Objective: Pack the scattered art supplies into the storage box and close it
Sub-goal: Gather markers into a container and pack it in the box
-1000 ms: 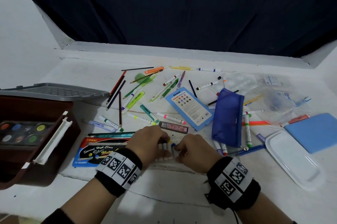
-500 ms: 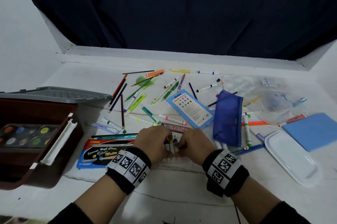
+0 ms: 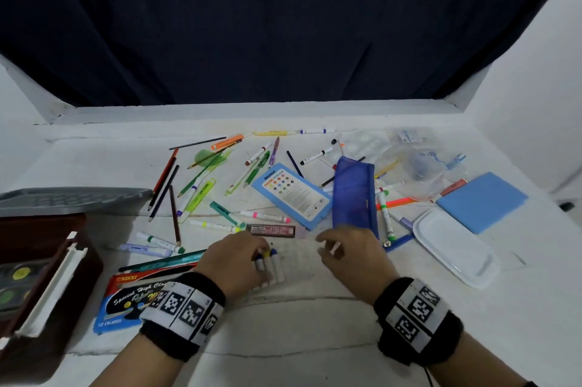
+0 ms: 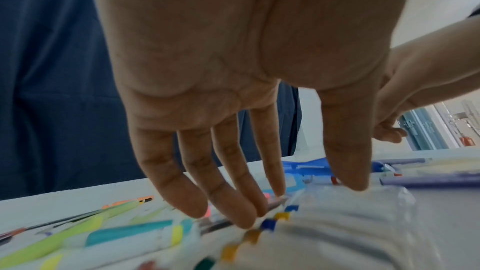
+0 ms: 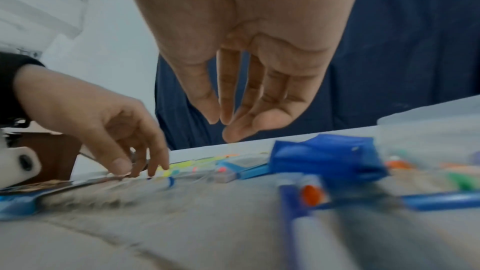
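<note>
Matt white table (image 3: 315, 339); glossy plastic tray (image 3: 456, 254); blue mesh-cloth pouch (image 3: 354, 197); glossy cardboard box (image 3: 126, 301).

Storage box (image 3: 37, 276) — cut off left.

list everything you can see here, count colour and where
storage box: one, brown, open, far left, paint pans inside
grey lid: one, behind the box
Nikki box: one, red and blue, flat beside the left wrist
loose pens and pencils: many, mixed colours, scattered mid-table
Ninso pencil pack: one, light blue, centre
pouch: one, dark blue, right of the pack
clear bags: a few, far right
white tray: one, right
blue pad: one, behind the tray
marker set: white barrels, blue and yellow caps, count unclear
left hand: fingers straight, on the marker set
right hand: above the table, holding nothing
</note>
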A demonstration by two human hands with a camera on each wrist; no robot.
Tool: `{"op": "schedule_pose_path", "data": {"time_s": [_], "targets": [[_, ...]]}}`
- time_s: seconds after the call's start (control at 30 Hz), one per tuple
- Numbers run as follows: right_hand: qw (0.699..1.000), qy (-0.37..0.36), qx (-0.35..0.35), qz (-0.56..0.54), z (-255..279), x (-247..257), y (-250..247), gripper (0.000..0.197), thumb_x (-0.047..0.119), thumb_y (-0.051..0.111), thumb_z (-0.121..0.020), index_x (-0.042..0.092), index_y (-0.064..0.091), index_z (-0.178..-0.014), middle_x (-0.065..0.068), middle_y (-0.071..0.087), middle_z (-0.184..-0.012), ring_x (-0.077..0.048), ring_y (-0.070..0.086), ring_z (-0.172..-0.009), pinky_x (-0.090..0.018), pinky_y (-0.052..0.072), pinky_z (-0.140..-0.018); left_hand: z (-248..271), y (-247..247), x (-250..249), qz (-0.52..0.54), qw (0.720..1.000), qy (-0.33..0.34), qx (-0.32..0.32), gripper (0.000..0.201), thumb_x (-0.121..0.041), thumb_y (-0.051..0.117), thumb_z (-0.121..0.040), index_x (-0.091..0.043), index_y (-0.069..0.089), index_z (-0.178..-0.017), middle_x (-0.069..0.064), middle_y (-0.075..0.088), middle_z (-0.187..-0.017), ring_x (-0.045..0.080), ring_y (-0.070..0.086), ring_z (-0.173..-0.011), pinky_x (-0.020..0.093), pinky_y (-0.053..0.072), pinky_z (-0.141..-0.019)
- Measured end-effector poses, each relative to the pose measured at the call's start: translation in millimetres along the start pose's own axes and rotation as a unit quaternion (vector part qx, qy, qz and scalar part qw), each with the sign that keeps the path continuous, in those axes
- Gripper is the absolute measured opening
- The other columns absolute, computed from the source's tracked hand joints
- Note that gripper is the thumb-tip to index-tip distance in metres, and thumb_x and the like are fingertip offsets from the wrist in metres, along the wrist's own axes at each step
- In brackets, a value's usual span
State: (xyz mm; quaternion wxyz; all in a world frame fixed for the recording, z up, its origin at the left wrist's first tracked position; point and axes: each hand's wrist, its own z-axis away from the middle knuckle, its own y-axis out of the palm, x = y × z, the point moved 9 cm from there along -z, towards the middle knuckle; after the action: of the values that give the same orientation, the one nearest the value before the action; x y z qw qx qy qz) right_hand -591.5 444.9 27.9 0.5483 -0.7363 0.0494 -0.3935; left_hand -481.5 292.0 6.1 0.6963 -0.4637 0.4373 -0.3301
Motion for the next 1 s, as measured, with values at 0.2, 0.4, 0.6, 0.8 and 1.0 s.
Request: {"op": "schedule_pose_path", "data": {"time_s": [0.2, 0.4, 0.6, 0.8, 1.0], "targets": [[0.99, 0.015, -0.141, -0.011, 21, -75, -89, 0.015, 0.009, 0.073, -0.079, 0.021, 0.075, -0.086, 0.008, 0.065, -0.075, -0.01, 0.056, -0.061, -0.029, 0.05, -0.064, -12, -16, -65, 0.106, 0.987, 0.09, -0.082, 0.026, -0.048, 0.066, -0.088, -0.04, 0.063, -0.113, -0.02, 0.057, -0.093, 0.002, 0.055, -0.084, 0.021, 0.045, -0.077], [0.993, 0.03, -0.104, 0.039, 17, -172, -131, 0.015, 0.014, 0.075, -0.08, 0.023, 0.074, -0.092, 0.008, 0.067, -0.082, -0.015, 0.064, -0.077, -0.029, 0.05, -0.072, -48, -22, -146, 0.162, 0.965, 0.15, -0.14, 0.025, -0.035, 0.066, -0.09, -0.04, 0.06, -0.114, -0.016, 0.055, -0.096, 0.004, 0.055, -0.089, 0.028, 0.049, -0.081], [0.986, -0.043, 0.101, 0.125, -2, -223, -118, 0.043, 0.035, 0.066, -0.087, 0.03, 0.059, -0.129, 0.007, 0.056, -0.134, -0.018, 0.046, -0.128, -0.035, 0.04, -0.104, -141, -22, -250, -0.001, 0.981, 0.177, -0.077, 0.065, -0.028, 0.061, -0.09, -0.031, 0.036, -0.15, -0.001, 0.041, -0.146, 0.021, 0.038, -0.133, 0.038, 0.035, -0.108], [0.933, -0.158, 0.245, 0.21, -15, -220, -103, 0.068, 0.047, 0.061, -0.089, 0.033, 0.032, -0.149, 0.009, 0.025, -0.159, -0.014, 0.02, -0.146, -0.042, 0.026, -0.113, -227, -10, -311, -0.201, 0.969, 0.135, 0.048, 0.104, -0.003, 0.063, -0.08, -0.043, 0.005, -0.156, -0.004, -0.009, -0.167, 0.023, -0.003, -0.153, 0.054, 0.017, -0.114], [0.921, -0.185, 0.276, 0.204, -23, -217, -96, 0.07, 0.041, 0.069, -0.086, 0.028, 0.036, -0.147, 0.006, 0.039, -0.149, -0.018, 0.033, -0.136, -0.045, 0.029, -0.108, -260, 5, -320, -0.252, 0.957, 0.088, 0.117, 0.115, -0.002, 0.072, -0.075, -0.051, 0.004, -0.153, -0.006, 0.001, -0.167, 0.026, 0.006, -0.152, 0.057, 0.021, -0.109]]}}
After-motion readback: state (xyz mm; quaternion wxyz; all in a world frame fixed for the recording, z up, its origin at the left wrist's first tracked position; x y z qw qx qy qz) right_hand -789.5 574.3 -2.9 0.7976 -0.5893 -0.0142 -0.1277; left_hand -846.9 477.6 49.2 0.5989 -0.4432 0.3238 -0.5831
